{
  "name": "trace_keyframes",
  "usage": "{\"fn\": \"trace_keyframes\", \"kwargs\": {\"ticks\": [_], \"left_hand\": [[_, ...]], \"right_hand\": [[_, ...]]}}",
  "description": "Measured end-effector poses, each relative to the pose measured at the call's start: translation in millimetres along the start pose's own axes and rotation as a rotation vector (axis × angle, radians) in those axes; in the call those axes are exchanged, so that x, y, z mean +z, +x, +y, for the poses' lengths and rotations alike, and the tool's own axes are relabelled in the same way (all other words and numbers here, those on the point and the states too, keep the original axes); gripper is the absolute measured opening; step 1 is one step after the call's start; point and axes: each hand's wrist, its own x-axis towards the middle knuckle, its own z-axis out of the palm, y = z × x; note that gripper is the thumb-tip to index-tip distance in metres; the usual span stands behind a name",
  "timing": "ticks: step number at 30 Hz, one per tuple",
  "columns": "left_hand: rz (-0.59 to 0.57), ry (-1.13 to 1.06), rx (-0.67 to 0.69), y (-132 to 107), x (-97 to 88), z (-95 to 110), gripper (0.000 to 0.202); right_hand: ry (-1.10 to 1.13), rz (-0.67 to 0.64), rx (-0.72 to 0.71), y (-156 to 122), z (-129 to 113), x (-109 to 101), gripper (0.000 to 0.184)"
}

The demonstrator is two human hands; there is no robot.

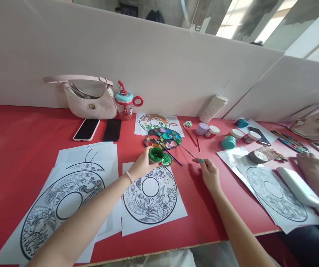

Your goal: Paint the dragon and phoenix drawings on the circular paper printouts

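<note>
My left hand (142, 166) is closed around a small jar of green paint (155, 155), its open mouth facing up. Next to the jar, a round lid smeared with green (167, 160) lies by the top of a printed circular line drawing (150, 207). Between the fingers of my right hand (209, 171) is a thin paintbrush (187, 151). Its tip reaches the right edge of a dark paint palette (155, 134) covered in many colours. A blue-handled brush (173, 155) rests across the palette's front edge.
Left of me lie more printed sheets (48, 207) and two phones (86, 129). A pale handbag (89, 100) and a cup with straw (124, 104) stand by the wall. Several paint jars (228, 142) sit to the right. Another person's hand (311, 163) is at far right.
</note>
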Motion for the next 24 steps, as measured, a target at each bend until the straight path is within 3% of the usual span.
{"fn": "trace_keyframes", "kwargs": {"ticks": [8, 16, 20, 24], "left_hand": [[0.013, 0.013, 0.003, 0, 1.5, -2, 0.063], [0.029, 0.029, 0.011, 0, 0.7, -2, 0.063], [0.035, 0.03, 0.007, 0, 0.3, -2, 0.062], [0.03, 0.027, -0.002, 0, -0.6, -2, 0.061]], "right_hand": [[0.224, 0.18, 0.121, 15, 1, 2, 0.045], [0.254, 0.28, 0.14, 27, 6, 0, 0.047], [0.288, 0.282, 0.18, 31, 0, -1, 0.05], [0.376, 0.282, 0.133, 30, -10, -2, 0.045]]}}
